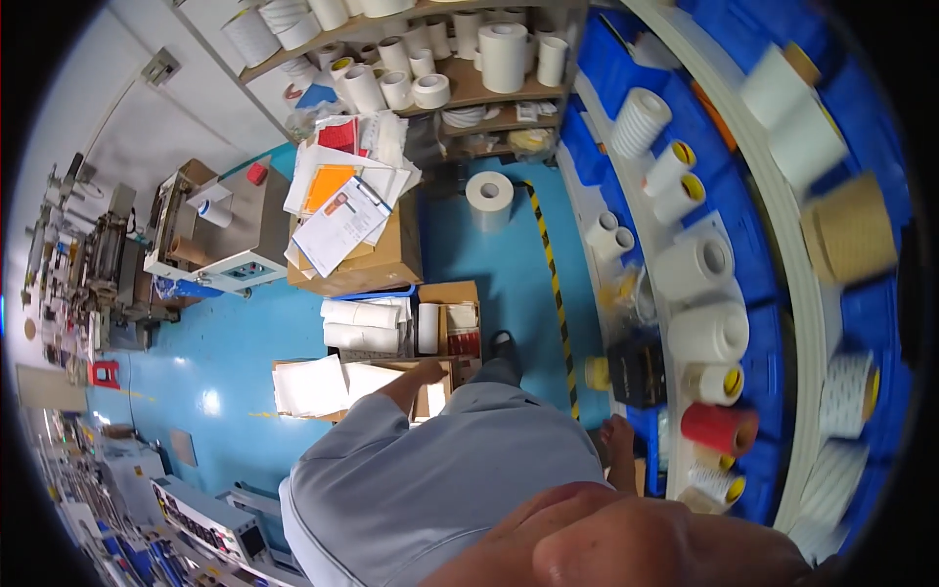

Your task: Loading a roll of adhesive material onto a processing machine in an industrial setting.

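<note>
My left hand (pixel 422 375) reaches over an open cardboard box (pixel 452 371) by my left leg; its fingers are too small and blurred to tell whether they hold anything. White sheets (pixel 311 385) stick out of that box on the left. Just beyond it, a container holds rolled white material (pixel 362 326), beside another open carton (pixel 468 293) with a white roll and red-and-white items inside. Down at my right side hangs my right hand (pixel 617 436), close to the shelf and a black box (pixel 637 373). How its fingers are set does not show clearly, and I see nothing in it.
On the right, a shelf rack (pixel 641 210) carries rolls and blue bins (pixel 611 64). A large white roll (pixel 489 196) stands on the blue floor beside yellow-black tape (pixel 553 284). Papers top a tall carton (pixel 401 249). Machines (pixel 220 230) line the left.
</note>
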`<state>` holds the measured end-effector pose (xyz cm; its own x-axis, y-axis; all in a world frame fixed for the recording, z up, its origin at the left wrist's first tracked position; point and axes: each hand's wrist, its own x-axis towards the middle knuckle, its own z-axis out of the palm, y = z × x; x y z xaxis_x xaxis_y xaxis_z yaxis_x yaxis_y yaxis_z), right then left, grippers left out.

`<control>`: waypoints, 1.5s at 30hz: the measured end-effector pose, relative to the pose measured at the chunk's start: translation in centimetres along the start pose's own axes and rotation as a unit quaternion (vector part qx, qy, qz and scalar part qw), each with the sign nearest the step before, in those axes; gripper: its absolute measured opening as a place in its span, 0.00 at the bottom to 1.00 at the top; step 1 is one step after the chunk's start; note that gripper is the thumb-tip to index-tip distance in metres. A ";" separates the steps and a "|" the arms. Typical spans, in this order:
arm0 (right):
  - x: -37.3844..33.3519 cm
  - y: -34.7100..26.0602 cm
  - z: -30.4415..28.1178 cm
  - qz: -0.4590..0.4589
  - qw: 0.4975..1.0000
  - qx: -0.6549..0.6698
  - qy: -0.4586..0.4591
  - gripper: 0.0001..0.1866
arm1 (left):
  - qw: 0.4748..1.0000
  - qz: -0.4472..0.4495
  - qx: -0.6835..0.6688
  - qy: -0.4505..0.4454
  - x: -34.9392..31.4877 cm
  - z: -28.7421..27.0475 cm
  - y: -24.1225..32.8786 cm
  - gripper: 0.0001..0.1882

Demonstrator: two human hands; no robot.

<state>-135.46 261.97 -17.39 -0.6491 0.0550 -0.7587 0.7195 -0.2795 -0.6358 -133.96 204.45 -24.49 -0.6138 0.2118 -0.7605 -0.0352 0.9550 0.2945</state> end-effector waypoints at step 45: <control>45.3 -47.8 66.2 -0.012 0.923 -0.341 -0.180 0.08 | 0.536 -0.431 -0.004 0.726 -22.3 -93.5 -53.1 0.25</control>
<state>-215.56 214.36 -11.97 -0.6192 -0.3026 -0.7246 0.6122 0.3918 -0.6868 -192.16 129.65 30.96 -0.3335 -0.6980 0.6337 -0.7996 0.5655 0.2021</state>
